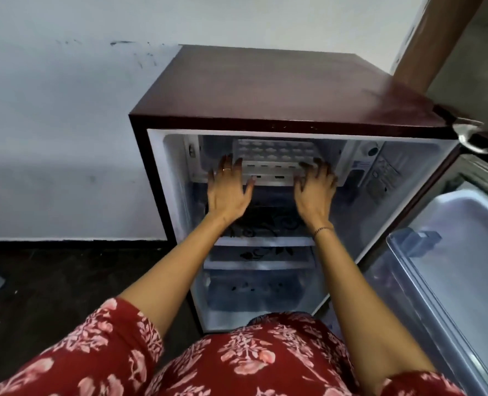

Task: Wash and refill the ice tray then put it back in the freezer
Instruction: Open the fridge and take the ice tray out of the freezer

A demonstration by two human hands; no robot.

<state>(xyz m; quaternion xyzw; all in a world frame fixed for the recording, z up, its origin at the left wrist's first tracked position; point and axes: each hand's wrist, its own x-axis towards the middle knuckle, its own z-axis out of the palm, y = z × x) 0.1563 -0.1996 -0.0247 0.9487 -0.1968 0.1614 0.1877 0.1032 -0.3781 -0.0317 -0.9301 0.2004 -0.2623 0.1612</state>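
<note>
Scuffed white wall (pixel 51 124) — dark floor (pixel 51 275) below

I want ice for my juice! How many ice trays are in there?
1. The white ice tray sits in the freezer compartment at the fridge's top, with the left hand and right hand at its front corners. More may hide behind.
</note>
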